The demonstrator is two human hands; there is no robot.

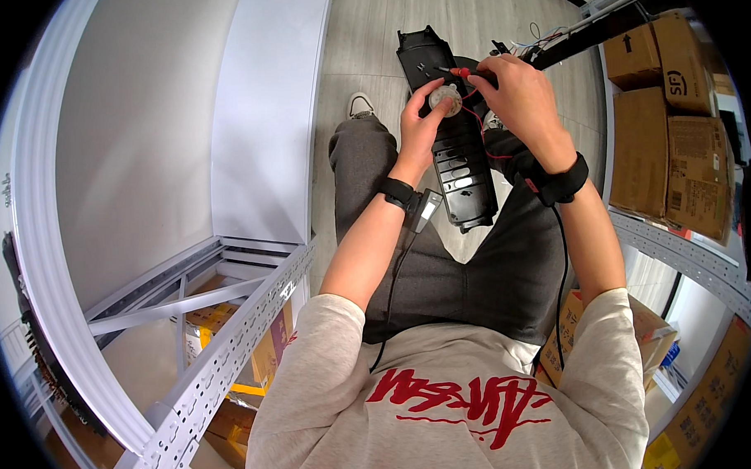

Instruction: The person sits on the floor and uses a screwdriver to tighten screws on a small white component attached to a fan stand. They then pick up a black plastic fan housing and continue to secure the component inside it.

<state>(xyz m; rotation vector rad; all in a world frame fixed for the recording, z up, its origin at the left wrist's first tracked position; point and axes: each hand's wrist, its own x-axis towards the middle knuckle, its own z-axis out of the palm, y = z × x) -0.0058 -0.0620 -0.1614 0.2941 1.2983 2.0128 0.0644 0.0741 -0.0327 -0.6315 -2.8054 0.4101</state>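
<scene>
Between the thumb and fingers of my left hand [420,127] is a round, whitish, disc-shaped part [444,100], held over a long black plastic housing [463,178]. My right hand [521,97] pinches a red test probe [459,71], its thin dark tip pointing left, just above the disc. A red wire [480,130] hangs below my right hand and runs down over the housing. Slots and ribs mark the housing's lower half, which lies between my legs. A few small dark pieces [423,68] show near its upper end; their kind is too small to tell.
Black straps circle both wrists; a small grey device [426,210] with a cable hangs by the left one. Cardboard boxes [640,147] fill a shelf at right. A perforated metal rack [230,343] stands at left. Loose wires [542,38] lie beyond my right hand.
</scene>
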